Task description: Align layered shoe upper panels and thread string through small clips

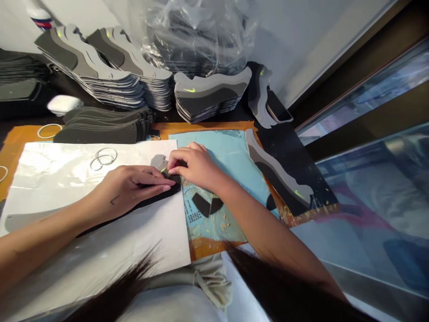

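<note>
A grey and black shoe-upper piece (161, 162) with a small yellow-green mark lies on a white sheet (60, 179). My left hand (134, 185) lies flat on it, fingers stretched out and pressing it down. My right hand (194, 165) is closed in a pinch at the piece's upper edge, fingertips touching it next to the left fingertips. Two small black cut scraps (208, 205) lie on the blue mat (231, 154) just below my right wrist.
Stacks of grey shoe-upper pieces (100, 67) and a further stack (208, 96) stand at the back, with a clear plastic bag (197, 31) behind. A dark pile (103, 125), rubber bands (103, 158) and one finished piece (281, 174) lie nearby. A glass edge runs along the right.
</note>
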`<act>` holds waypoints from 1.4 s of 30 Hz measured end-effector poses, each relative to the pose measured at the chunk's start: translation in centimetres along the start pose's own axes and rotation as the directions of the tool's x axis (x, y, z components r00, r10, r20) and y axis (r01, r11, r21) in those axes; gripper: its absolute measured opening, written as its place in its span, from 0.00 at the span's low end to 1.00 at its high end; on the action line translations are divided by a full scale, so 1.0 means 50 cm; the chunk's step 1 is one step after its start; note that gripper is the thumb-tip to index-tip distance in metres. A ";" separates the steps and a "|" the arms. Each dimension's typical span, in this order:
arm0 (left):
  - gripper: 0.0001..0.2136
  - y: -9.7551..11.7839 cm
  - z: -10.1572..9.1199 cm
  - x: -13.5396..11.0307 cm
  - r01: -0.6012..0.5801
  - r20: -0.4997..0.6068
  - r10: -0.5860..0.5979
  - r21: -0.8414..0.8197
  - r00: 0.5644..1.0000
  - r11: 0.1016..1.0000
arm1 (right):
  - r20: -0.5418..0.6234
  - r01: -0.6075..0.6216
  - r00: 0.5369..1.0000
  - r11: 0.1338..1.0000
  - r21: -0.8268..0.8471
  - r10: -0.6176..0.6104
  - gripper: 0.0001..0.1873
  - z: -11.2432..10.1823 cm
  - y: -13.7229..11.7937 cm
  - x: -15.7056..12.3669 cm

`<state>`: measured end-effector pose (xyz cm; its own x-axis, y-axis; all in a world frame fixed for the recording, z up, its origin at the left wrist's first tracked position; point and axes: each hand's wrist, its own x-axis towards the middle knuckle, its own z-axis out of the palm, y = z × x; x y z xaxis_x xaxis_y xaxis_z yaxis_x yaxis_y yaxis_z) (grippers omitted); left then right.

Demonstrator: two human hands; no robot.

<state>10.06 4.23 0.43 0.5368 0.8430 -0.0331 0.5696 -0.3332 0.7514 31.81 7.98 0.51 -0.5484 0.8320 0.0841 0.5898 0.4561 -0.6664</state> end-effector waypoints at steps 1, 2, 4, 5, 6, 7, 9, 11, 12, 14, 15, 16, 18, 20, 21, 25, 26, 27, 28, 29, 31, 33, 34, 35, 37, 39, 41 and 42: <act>0.11 0.002 0.000 0.000 0.008 0.005 -0.008 -0.005 1.000 1.000 | 0.003 -0.002 1.000 1.000 0.000 0.002 0.06 -0.001 0.001 0.001; 0.11 0.005 0.000 0.000 0.018 0.013 -0.018 -0.012 1.000 1.000 | 0.007 -0.001 1.000 1.000 0.002 0.001 0.06 -0.002 0.002 0.002; 0.12 0.010 -0.002 0.000 0.038 0.031 -0.037 -0.028 0.999 0.999 | 0.025 0.013 1.000 1.000 0.016 -0.014 0.05 -0.005 0.006 0.003; 0.12 0.013 -0.003 0.000 0.044 0.042 -0.043 -0.029 0.998 0.999 | 0.039 0.025 0.999 0.999 0.028 -0.026 0.05 -0.007 0.008 0.004; 0.12 0.015 -0.005 0.001 0.045 0.054 -0.044 -0.024 0.998 0.999 | 0.053 0.035 0.998 0.999 0.041 -0.037 0.04 -0.010 0.010 0.005; 0.12 0.017 -0.007 0.001 0.039 0.060 -0.038 -0.014 0.997 0.999 | 0.067 0.043 0.997 0.998 0.052 -0.046 0.04 -0.012 0.012 0.005; 0.13 0.020 -0.011 0.002 0.006 0.051 -0.007 0.018 0.999 1.000 | 0.081 0.050 0.995 0.997 0.064 -0.055 0.03 -0.016 0.013 0.005; 0.14 0.022 -0.016 0.001 -0.007 0.027 0.006 0.056 1.000 0.998 | 0.083 0.054 0.995 0.996 0.064 -0.059 0.03 -0.018 0.013 0.004; 0.15 0.022 -0.018 0.002 0.017 0.013 -0.018 0.065 1.000 0.998 | 0.085 0.056 0.995 0.997 0.062 -0.061 0.03 -0.019 0.012 0.003; 0.16 0.021 -0.022 0.003 0.118 -0.005 -0.117 0.033 0.993 0.993 | 0.085 0.060 0.994 0.997 0.058 -0.064 0.03 -0.019 0.011 0.003; 0.16 0.020 -0.023 0.005 0.177 -0.008 -0.177 -0.013 0.984 0.984 | 0.085 0.063 0.994 0.996 0.057 -0.067 0.03 -0.018 0.011 0.003; 0.16 0.018 -0.025 0.007 0.229 -0.003 -0.230 -0.074 0.973 0.971 | 0.084 0.068 0.994 0.996 0.058 -0.072 0.03 -0.017 0.011 0.003; 0.17 0.014 -0.028 0.013 0.306 0.019 -0.308 -0.196 0.951 0.932 | 0.081 0.076 0.993 0.995 0.062 -0.081 0.03 -0.016 0.011 0.004; 0.18 0.012 -0.030 0.017 0.363 0.041 -0.367 -0.280 0.929 0.889 | 0.079 0.077 0.993 0.995 0.063 -0.082 0.03 -0.014 0.011 0.004; 0.19 0.012 -0.030 0.018 0.388 0.047 -0.393 -0.299 0.919 0.872 | 0.078 0.075 0.994 0.995 0.062 -0.080 0.03 -0.014 0.011 0.004; 0.19 0.020 -0.027 0.011 0.392 0.037 -0.394 -0.224 0.918 0.892 | 0.080 0.060 0.995 0.997 0.056 -0.064 0.03 -0.015 0.008 0.003; 0.18 0.021 -0.025 0.009 0.367 0.023 -0.370 -0.186 0.929 0.911 | 0.082 0.058 0.995 0.997 0.056 -0.062 0.03 -0.015 0.008 0.003; 0.16 0.021 -0.022 0.006 0.331 0.011 -0.333 -0.151 0.943 0.932 | 0.084 0.057 0.995 0.997 0.055 -0.061 0.03 -0.015 0.007 0.002; 0.15 0.020 -0.020 0.004 0.277 0.006 -0.278 -0.119 0.961 0.954 | 0.087 0.058 0.994 0.997 0.054 -0.062 0.03 -0.016 0.007 0.002; 0.13 0.017 -0.017 0.003 0.207 0.006 -0.208 -0.091 0.978 0.974 | 0.092 0.059 0.994 0.997 0.052 -0.063 0.03 -0.016 0.007 0.002; 0.11 0.007 -0.013 0.002 0.057 0.012 -0.056 -0.046 0.998 0.997 | 0.098 0.062 0.993 0.997 0.045 -0.066 0.04 -0.017 0.007 0.001; 0.11 -0.003 -0.010 0.002 -0.047 0.014 0.048 -0.023 0.999 0.999 | 0.102 0.069 0.992 0.997 0.046 -0.073 0.04 -0.018 0.008 0.000; 0.10 -0.006 -0.009 0.002 -0.068 0.010 0.068 -0.016 0.998 0.998 | 0.105 0.076 0.991 0.996 0.050 -0.081 0.05 -0.018 0.008 0.000; 0.11 -0.008 -0.009 0.002 -0.075 0.006 0.075 -0.009 0.997 0.997 | 0.110 0.083 0.990 0.995 0.056 -0.089 0.06 -0.019 0.009 -0.001; 0.11 -0.005 -0.008 0.001 -0.059 0.014 0.058 0.008 0.998 0.998 | 0.123 0.100 0.987 0.993 0.064 -0.107 0.06 -0.020 0.012 -0.001; 0.11 0.002 -0.008 0.000 -0.029 0.030 0.028 0.022 0.999 0.999 | 0.131 0.113 0.984 0.992 0.060 -0.120 0.06 -0.023 0.015 -0.001; 0.12 0.009 -0.009 0.000 -0.003 0.051 0.002 0.029 0.999 1.000 | 0.147 0.132 0.979 0.990 0.057 -0.139 0.06 -0.028 0.017 -0.003; 0.12 0.013 -0.010 0.000 0.005 0.056 -0.007 0.033 0.998 0.999 | 0.164 0.141 0.975 0.988 0.058 -0.149 0.05 -0.031 0.018 -0.004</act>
<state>10.12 4.21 1.21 0.5669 0.8204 -0.0749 0.5926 -0.3430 0.7288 33.35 8.70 1.04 -0.7200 0.6914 0.0599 0.4707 0.5500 -0.6899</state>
